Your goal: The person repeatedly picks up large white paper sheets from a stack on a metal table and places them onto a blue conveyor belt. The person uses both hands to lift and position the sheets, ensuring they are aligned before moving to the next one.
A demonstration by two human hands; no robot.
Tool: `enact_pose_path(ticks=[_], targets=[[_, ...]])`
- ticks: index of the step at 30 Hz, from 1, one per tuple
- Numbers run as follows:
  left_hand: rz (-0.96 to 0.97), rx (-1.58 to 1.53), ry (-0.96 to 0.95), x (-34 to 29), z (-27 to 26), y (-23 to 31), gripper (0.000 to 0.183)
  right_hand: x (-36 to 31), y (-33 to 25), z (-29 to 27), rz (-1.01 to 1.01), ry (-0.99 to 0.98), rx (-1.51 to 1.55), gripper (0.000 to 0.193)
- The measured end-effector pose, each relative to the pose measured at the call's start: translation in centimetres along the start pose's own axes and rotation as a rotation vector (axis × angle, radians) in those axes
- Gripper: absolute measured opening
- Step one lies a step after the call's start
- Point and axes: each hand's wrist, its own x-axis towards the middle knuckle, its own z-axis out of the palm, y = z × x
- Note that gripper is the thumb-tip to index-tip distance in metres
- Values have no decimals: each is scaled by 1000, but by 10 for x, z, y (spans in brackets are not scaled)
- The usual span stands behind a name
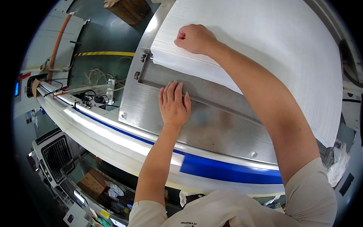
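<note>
A thick stack of thin white sheets (272, 41) lies on a brushed-metal table; whether they are paper or cloth I cannot tell. My right hand (196, 39) rests on top of the stack near its left front corner, fingers curled and thumb against them. Anything pinched there is too small or hidden to make out. Closer to me, my left hand (174, 103) lies flat on the metal tabletop (211, 125), fingers stretched out and holding nothing. Its fingertips touch the edge of a shallow recess (159, 75) that runs along the front of the stack.
A white rail with a blue strip (230, 170) borders the table on my side. To the left are coiled cables (96, 77) and a yellow-black floor line (106, 53). A brown box (127, 9) stands beyond. Lower left, a cart holds a cardboard box (92, 183).
</note>
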Motion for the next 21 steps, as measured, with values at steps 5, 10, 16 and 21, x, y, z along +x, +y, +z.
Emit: enact_pose_path(ticks=[5,10,16,21], targets=[[-46,-100,27,15,-3,-5,41,-3,4,2,33,70,-35,18],[109,111,246,88,-8,-32,47,-6,2,5,38,110,-18,18],[182,209,223,105,0,-54,42,-4,3,5,34,149,-42,18],[156,200,243,95,-3,-55,36,-3,4,4,40,128,-61,18]])
